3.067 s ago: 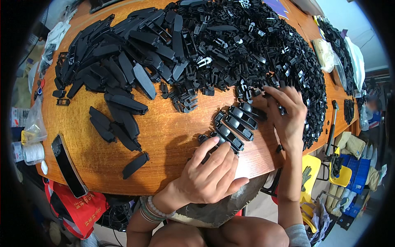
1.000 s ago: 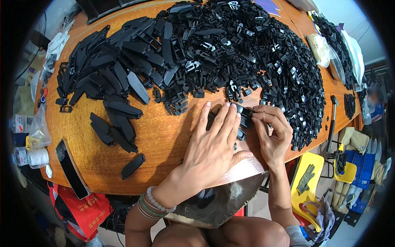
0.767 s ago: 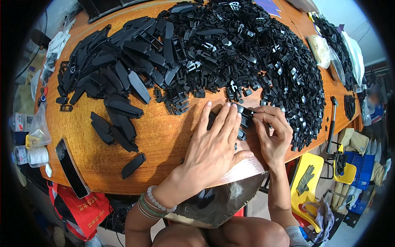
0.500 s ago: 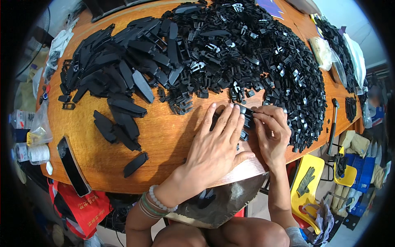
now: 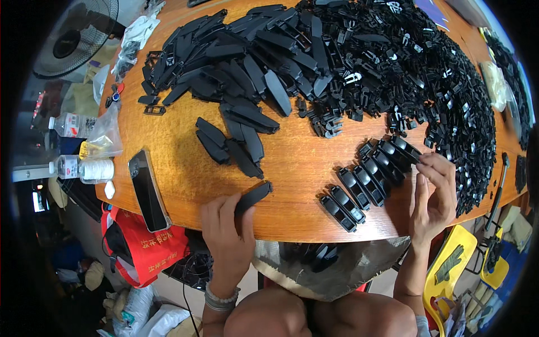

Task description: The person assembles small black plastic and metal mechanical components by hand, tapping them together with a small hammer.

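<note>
My left hand (image 5: 227,233) is at the table's front edge, its fingers and thumb closed round a slim black plastic cover piece (image 5: 256,195). To the right lies a slanting row of black plastic pieces (image 5: 369,178), laid side by side with glossy hollow sides up. At the far end of that row, the fingertips of my right hand (image 5: 437,194) touch the end of the last piece (image 5: 405,149). Its thumb stays apart from the fingers. Several more long black covers (image 5: 238,132) lie loose left of the middle.
A heap of long black covers (image 5: 224,56) and a big pile of small black clips (image 5: 393,67) fill the far side. A phone (image 5: 149,191) lies at the left edge near bottles (image 5: 70,124) and a thread spool (image 5: 96,170). A cloth (image 5: 348,269) hangs over my lap.
My left hand has left the row and moved left to the loose cover, closing on it. The row is uncovered. My right hand stays by its far end. The view has swung left.
</note>
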{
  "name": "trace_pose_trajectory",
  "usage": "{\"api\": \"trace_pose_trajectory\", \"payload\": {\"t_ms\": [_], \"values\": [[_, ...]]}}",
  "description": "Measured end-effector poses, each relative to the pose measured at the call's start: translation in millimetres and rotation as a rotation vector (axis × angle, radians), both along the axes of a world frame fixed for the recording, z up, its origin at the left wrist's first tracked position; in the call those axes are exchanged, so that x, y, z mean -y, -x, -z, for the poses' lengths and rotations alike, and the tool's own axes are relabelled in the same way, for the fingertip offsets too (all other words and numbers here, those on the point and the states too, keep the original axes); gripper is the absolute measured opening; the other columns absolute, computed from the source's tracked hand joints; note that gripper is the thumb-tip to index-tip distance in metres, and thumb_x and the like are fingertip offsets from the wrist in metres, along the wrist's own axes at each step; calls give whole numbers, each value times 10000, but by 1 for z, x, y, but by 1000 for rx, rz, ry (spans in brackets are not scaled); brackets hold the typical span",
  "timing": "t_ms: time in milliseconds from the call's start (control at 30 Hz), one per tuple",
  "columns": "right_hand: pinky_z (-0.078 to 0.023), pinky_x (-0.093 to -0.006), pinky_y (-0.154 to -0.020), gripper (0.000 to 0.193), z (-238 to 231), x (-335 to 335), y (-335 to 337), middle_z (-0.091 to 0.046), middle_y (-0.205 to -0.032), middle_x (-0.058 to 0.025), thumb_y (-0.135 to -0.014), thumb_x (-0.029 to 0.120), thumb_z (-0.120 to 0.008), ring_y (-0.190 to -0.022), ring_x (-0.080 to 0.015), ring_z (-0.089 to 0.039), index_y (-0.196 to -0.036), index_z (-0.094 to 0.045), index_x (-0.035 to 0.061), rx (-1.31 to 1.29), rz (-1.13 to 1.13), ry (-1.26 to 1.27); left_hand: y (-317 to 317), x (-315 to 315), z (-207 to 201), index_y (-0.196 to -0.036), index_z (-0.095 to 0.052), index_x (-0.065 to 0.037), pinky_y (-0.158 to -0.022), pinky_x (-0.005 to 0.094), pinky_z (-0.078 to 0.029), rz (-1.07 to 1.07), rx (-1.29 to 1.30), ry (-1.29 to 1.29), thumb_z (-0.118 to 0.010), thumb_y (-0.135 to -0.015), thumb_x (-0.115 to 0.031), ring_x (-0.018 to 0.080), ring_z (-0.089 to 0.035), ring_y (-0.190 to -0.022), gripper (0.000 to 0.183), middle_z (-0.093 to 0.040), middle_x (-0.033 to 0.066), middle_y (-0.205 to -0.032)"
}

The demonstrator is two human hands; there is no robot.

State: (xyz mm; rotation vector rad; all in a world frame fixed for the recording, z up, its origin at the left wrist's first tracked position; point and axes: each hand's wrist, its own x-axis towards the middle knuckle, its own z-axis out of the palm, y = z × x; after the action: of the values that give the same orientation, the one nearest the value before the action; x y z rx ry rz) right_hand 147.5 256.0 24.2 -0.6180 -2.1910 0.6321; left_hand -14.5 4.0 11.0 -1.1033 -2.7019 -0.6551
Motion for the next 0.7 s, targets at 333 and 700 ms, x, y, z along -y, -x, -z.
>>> {"api": "trace_pose_trajectory", "payload": {"t_ms": [333,700], "values": [[-444,-403,-932,804,-3,67,26,-569,-1165,-241,-861,424,-654,-1083,-336,-575,-1380,-321,-92,-464,-451,828,-28,-48,-30,-1065,-576,35,-689,292,-545,270,1146,-587,-664,-824,9,193,-676,-808,258,-644,139,-928],[-233,-227,-301,734,-15,62,23,-350,-406,-10,-1003,520,-242,-299,-114,-325,-406,-376,116,-993,-289,1220,-39,-73,-5,-1014,-613,16,-664,320,-535,644,539,-640,-793,-708,-69,251,-646,-772,365,-638,148,-963]]}}
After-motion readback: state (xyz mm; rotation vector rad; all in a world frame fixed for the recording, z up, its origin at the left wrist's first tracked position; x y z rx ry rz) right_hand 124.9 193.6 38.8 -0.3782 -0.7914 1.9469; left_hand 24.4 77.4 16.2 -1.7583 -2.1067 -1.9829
